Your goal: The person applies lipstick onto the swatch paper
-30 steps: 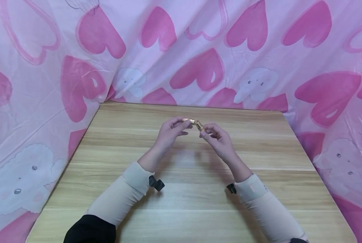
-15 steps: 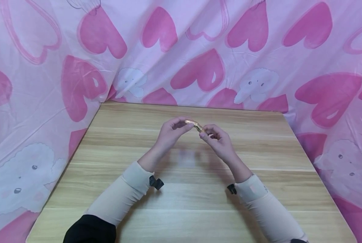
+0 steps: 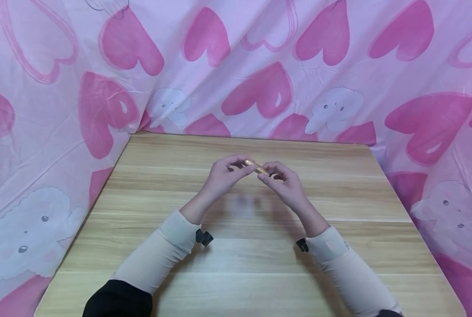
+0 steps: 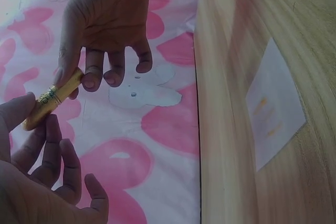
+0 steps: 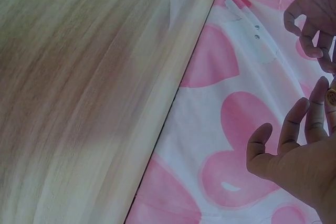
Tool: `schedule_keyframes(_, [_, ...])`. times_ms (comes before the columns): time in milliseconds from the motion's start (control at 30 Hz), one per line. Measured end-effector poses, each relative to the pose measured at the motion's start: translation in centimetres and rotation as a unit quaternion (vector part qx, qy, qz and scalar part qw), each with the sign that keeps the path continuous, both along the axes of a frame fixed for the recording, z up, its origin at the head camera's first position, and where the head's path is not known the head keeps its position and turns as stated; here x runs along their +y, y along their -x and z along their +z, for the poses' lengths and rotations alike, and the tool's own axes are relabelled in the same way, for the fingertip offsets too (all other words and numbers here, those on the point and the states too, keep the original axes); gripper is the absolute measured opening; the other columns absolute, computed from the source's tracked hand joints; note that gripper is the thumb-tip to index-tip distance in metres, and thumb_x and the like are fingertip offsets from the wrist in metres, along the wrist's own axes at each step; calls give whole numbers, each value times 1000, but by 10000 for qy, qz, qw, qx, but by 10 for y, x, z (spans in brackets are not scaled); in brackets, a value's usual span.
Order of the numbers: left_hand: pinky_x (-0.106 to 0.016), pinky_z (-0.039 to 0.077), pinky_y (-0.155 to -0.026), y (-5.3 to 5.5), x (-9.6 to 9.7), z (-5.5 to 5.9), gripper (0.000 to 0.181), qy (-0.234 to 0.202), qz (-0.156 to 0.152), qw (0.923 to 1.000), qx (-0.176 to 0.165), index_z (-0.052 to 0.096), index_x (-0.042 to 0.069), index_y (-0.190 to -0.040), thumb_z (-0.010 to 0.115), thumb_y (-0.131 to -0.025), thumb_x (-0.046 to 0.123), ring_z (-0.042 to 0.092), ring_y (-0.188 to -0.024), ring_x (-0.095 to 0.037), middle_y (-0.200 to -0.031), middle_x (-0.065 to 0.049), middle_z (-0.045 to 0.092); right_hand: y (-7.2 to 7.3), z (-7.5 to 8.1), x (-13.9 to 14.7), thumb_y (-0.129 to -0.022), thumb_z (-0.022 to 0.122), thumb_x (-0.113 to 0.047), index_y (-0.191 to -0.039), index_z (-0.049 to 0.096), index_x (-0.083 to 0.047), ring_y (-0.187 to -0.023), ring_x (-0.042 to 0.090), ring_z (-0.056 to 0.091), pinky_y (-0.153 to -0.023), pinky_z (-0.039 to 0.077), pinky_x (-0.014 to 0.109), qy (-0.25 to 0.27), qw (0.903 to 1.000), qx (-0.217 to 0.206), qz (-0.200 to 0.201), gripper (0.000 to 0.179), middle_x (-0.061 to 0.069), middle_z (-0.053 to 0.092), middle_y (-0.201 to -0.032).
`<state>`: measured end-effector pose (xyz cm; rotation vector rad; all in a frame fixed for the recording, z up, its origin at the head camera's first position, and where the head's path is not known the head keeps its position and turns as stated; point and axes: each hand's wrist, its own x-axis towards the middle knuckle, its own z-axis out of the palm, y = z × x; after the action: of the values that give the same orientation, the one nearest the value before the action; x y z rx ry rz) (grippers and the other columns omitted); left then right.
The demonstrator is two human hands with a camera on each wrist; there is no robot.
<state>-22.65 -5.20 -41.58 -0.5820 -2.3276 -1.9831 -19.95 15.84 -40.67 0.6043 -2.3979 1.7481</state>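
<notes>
A gold lipstick tube [image 3: 261,170], with dark decoration round its middle, is held in the air over the far half of the table. My left hand [image 3: 225,176] pinches one end between thumb and fingers. At the other end, thumb and fingertips of my right hand [image 3: 286,184] grip it. In the left wrist view the lipstick tube [image 4: 64,91] looks like one straight piece, spanning both hands, the other fingers loosely bent. Only a round gold end [image 5: 331,97] shows at the edge of the right wrist view, beside the right hand [image 5: 302,163].
Beneath the hands, a white sheet of paper [image 4: 275,108] with orange smears lies on the wooden table [image 3: 236,281]. A pink heart-patterned cloth [image 3: 256,88] hangs behind the table and along both sides. Small black cameras [image 3: 204,237] sit at the cuffs.
Two gold pieces, angled to each other and one in each hand, have come into line as one straight tube. The left hand has shifted slightly right and down.
</notes>
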Motion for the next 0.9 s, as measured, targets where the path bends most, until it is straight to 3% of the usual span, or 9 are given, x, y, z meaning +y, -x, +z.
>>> schedule_keyframes(267, [-40, 47, -83, -1, 0, 1, 19, 48, 12, 10000, 32, 77, 25, -104, 75, -91, 40, 63, -95, -15, -97, 9, 73, 17, -27, 7, -91, 72, -3, -109, 68, -1, -91, 11, 60, -85, 42, 44, -115, 9997, 199, -120, 18, 18, 69, -93])
schedule_keyframes(467, [-41, 48, -85, -1, 0, 2, 18, 133, -13, 9998, 128, 77, 26, -102, 76, -90, 40, 64, -94, -14, -96, 11, 74, 18, -30, 7, -91, 75, -10, -108, 70, -9, -93, 17, 61, -88, 43, 47, -262, 9990, 329, -144, 18, 9, 71, -91])
schedule_keyframes(600, [-43, 49, -86, -1, 0, 1, 15, 405, 26, 9979, 509, 77, 28, -100, 76, -90, 39, 62, -96, -12, -95, 14, 72, 18, -30, 8, -91, 76, -14, -110, 70, -14, -97, 17, 64, -95, 44, 54, -738, 9942, 782, -27, 19, 1, 72, -92])
schedule_keyframes(667, [-41, 50, -85, -1, 0, 1, 14, 719, 81, 9937, 853, 77, 28, -99, 77, -89, 38, 61, -98, -10, -96, 15, 71, 20, -30, 9, -91, 76, -15, -111, 70, -14, -99, 19, 64, -94, 47, 53, -1049, 9877, 1162, 37, 21, -1, 72, -94])
schedule_keyframes(767, [-37, 49, -83, -1, 0, 0, 15, 1313, 245, 9806, 1436, 77, 25, -99, 78, -88, 36, 61, -99, -9, -96, 16, 70, 21, -30, 9, -91, 77, -17, -112, 71, -13, -104, 20, 63, -93, 49, 48, -1519, 9735, 1705, 150, 22, 0, 73, -102])
schedule_keyframes(900, [-33, 46, -82, -2, 2, 0, 19, 1910, 415, 9624, 1886, 78, 23, -99, 79, -88, 38, 59, -98, -8, -96, 14, 70, 21, -28, 8, -92, 76, -25, -112, 72, -16, -106, 18, 59, -91, 50, 41, -2013, 9583, 2015, 218, 23, -4, 69, -110])
